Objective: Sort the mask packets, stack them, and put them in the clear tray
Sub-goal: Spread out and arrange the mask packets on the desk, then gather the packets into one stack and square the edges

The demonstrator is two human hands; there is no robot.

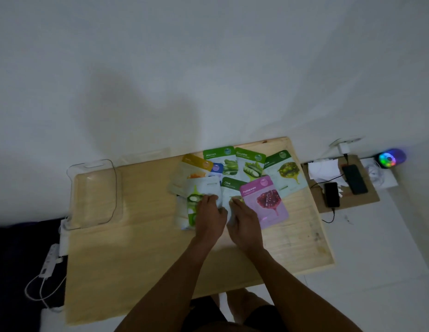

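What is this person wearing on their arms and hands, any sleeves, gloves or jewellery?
Nothing that shows. The left forearm and right forearm are bare, no sleeves in view. The left hand and right hand have no gloves; no watch, ring or bracelet is visible, though the picture is dim.

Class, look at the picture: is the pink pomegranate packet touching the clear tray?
Apart. The head view shows a wide stretch of bare table between the clear tray at the left end and the pomegranate packet.
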